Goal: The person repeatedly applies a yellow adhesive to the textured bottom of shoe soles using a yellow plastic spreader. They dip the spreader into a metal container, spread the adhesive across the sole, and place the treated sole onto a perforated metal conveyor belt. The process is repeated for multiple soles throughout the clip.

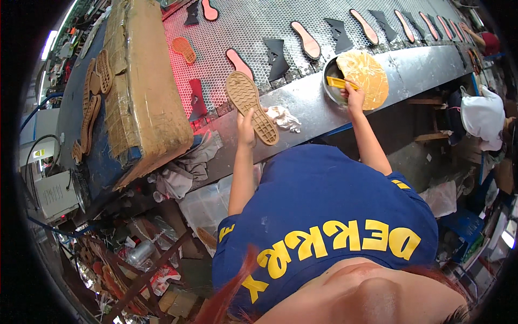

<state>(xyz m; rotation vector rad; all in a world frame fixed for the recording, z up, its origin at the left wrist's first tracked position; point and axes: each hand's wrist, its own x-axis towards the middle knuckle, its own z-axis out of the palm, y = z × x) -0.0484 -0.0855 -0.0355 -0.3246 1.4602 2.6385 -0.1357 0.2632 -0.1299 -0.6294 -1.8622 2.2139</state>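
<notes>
The left hand (247,125) grips a tan shoe sole (252,107), tread side up with a waffle pattern, tilted above the metal surface (307,102). To the right, the right hand (353,96) holds a yellow brush (341,82) at a glue pot (332,86).

At frame center, the left hand (247,127) grips a tan shoe sole (251,107); the right hand (354,97) holds a yellow brush (341,82) over the glue pot (331,86).
</notes>
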